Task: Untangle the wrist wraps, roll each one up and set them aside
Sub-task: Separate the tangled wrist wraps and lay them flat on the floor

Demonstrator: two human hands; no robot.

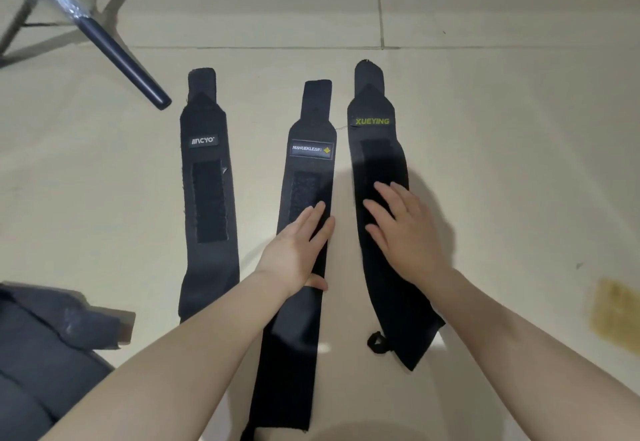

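Pressing flat on the cloth, our left hand (298,246) lies with its fingers straight and close together on the middle wrist wrap (304,233), the one with the MANUEKLEAR label just beyond the fingertips. The thumb goes across the strap on the near side of the palm. Our right hand (405,226) rests with the fingers a little spread on the right wrist wrap (377,163), whose yellow-green XUEYING label is further away from the fingers. Neither hand pinches or curls around anything.

To the left of our left hand lies the third wrist wrap (207,191), with a white logo, not touched and apart from the middle one. All three straps lie unrolled, side by side and without crossing, on the pale tiled floor (502,129). Near the right wrist, a small loop (376,342) sticks out from the right strap's end. Far beyond the left hand stands a dark chair leg (121,60); beside the left forearm we see a dark bag (45,354).
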